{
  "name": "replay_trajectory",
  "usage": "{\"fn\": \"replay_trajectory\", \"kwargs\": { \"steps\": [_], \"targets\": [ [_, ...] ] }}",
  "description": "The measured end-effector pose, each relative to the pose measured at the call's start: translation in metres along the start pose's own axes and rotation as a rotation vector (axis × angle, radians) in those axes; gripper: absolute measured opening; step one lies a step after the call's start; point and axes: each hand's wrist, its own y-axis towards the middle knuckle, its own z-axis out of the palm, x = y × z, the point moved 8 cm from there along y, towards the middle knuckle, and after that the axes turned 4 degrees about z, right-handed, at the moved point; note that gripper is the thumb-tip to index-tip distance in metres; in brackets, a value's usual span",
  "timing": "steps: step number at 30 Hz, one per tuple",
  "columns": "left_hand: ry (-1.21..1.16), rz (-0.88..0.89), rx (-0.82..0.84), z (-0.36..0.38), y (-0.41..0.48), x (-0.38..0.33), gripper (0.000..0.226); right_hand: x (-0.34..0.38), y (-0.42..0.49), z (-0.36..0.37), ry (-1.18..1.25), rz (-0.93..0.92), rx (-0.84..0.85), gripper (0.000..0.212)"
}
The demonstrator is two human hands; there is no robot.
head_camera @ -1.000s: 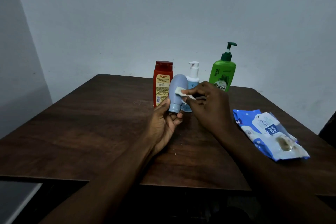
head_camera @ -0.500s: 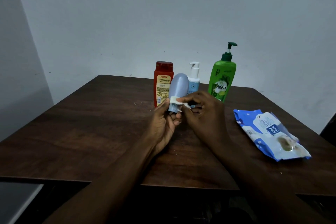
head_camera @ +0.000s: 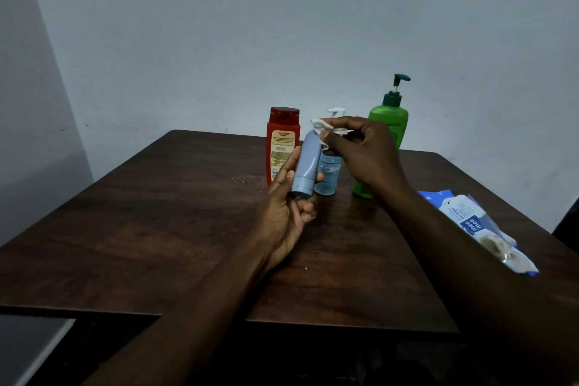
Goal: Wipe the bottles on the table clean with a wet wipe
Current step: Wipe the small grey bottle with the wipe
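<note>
Left hand (head_camera: 286,213) grips the light, slick blue tube (head_camera: 305,163) by its cap, frame centre; right hand (head_camera: 366,150) pinches the soft wet wipe (head_camera: 321,126) at its tip.

Bottles, a wipe and a pack on a table, each partly covered by hands or forearms.

The right hand (head_camera: 366,150) covers the middle and label of the green pump bottle (head_camera: 390,122) and the neck of the small blue pump bottle (head_camera: 327,175). The wet wipe (head_camera: 321,126) is bunched in its fingertips, and how much is tucked inside cannot be told. The blue tube (head_camera: 307,163) hides the small bottle's left side. The left hand (head_camera: 282,216) covers the tube's cap end and the lower right corner of the red bottle (head_camera: 280,141), whose small print is unreadable. The right forearm hides one end of the pack of wipes (head_camera: 479,222). Both forearms are cut off at the bottom edge.
</note>
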Motion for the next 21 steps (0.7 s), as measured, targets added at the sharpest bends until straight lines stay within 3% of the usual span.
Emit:
{"fn": "replay_trajectory", "kwargs": {
  "steps": [4, 9, 13, 21],
  "targets": [
    [-0.019, -0.028, -0.013, -0.001, 0.000, 0.002, 0.040, 0.006, 0.004, 0.002, -0.030, 0.023, 0.041, 0.014],
    [0.012, -0.031, -0.036, -0.002, 0.001, 0.004, 0.052, 0.018, -0.006, 0.005, -0.157, -0.157, -0.025, 0.015],
    [0.018, 0.000, -0.051, -0.003, 0.002, 0.003, 0.043, 0.029, -0.028, 0.011, -0.266, -0.331, -0.088, 0.023],
    [-0.071, -0.037, -0.112, -0.011, -0.002, 0.011, 0.043, 0.020, -0.075, 0.037, -0.413, -0.437, 0.011, 0.026]
  ]
}}
